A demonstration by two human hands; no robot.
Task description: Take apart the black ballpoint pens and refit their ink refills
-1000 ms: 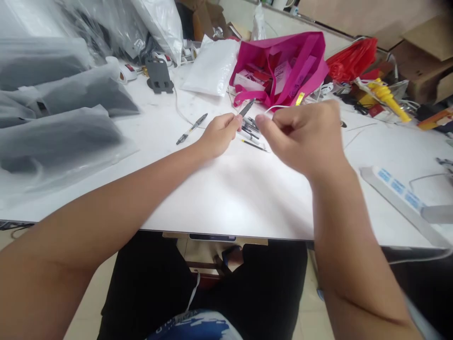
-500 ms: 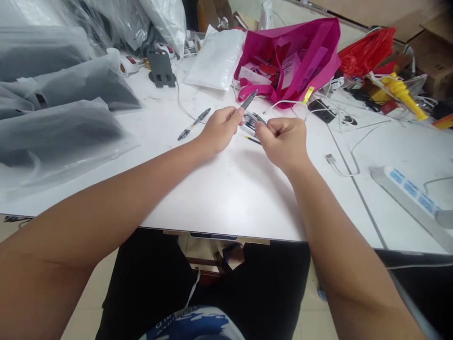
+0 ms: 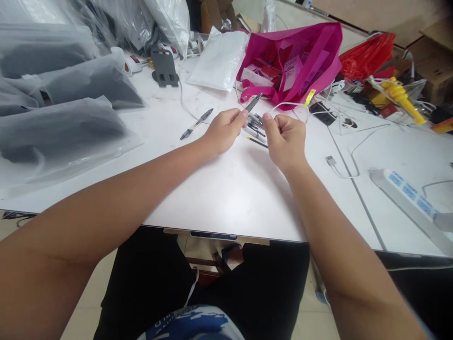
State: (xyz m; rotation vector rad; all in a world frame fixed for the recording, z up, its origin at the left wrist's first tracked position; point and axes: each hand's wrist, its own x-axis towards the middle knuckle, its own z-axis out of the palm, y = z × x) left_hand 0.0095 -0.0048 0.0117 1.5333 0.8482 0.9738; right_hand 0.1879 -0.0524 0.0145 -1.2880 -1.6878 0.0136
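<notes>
My left hand [image 3: 228, 128] is closed around a dark pen barrel [image 3: 254, 104], which points up and to the right. Just to its right, my right hand [image 3: 287, 137] is curled with the thumb pressed on the fingers; whatever it pinches, if anything, is hidden. Between and behind the hands lie several pen parts [image 3: 256, 126], dark and clear, on the white table [image 3: 219, 193]. A thin black refill with a yellow end [image 3: 257, 141] lies close to my right hand. Left of my left hand, a whole pen [image 3: 197, 123] rests at a slant.
Grey plastic-wrapped packs [image 3: 60, 137] cover the table's left side. At the back stand a black phone stand [image 3: 164, 68], a white padded mailer [image 3: 217, 59] and a magenta bag [image 3: 318, 56] of boxes. A power strip [image 3: 406, 198] and cables lie on the right.
My right hand has moved slightly right, away from my left hand, showing more of the pen parts between them. My left hand keeps the pen barrel.
</notes>
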